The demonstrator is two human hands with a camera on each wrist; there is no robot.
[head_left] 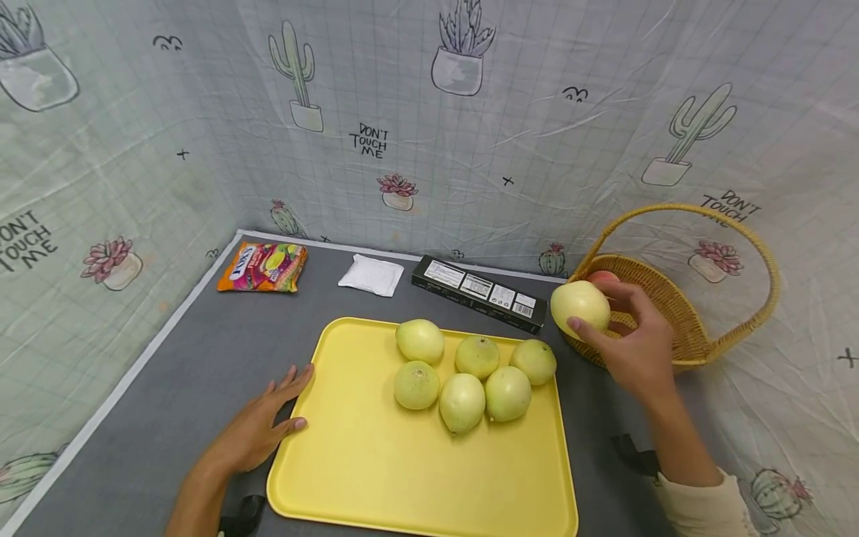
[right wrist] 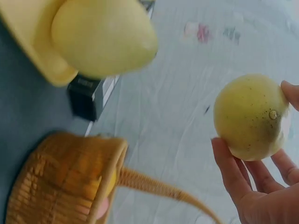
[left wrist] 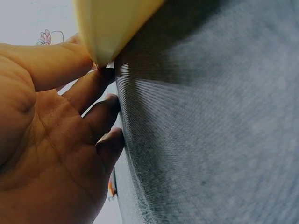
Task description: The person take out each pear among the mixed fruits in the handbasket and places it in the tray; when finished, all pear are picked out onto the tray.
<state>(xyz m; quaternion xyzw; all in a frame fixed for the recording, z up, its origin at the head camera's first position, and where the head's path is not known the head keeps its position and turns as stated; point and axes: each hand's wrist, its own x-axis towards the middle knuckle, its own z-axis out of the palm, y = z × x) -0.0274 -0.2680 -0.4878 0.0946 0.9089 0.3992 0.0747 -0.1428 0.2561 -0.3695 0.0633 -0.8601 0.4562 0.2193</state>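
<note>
In the head view, my right hand (head_left: 637, 339) pinches a pale yellow-green citrus fruit (head_left: 579, 309) between thumb and fingers, in front of the basket's left side. The right wrist view also has this fruit (right wrist: 252, 116) held up in the fingertips of my right hand (right wrist: 266, 196). My left hand (head_left: 258, 421) rests at the left rim of a yellow tray (head_left: 356, 477), fingers extended and touching its edge. Up close, my left hand (left wrist: 56, 121) has its thumb and fingertips beside the tray's underside (left wrist: 107, 28). Several similar citrus fruits (head_left: 461, 403) sit grouped toward the tray's far right.
A wicker basket (head_left: 678, 313) with a tall handle stands at the right, a reddish fruit (head_left: 602, 277) inside. Behind the tray lie a black box (head_left: 479, 291), a white packet (head_left: 372, 275) and an orange candy bag (head_left: 263, 267). Printed cloth (head_left: 429, 149) surrounds the grey table.
</note>
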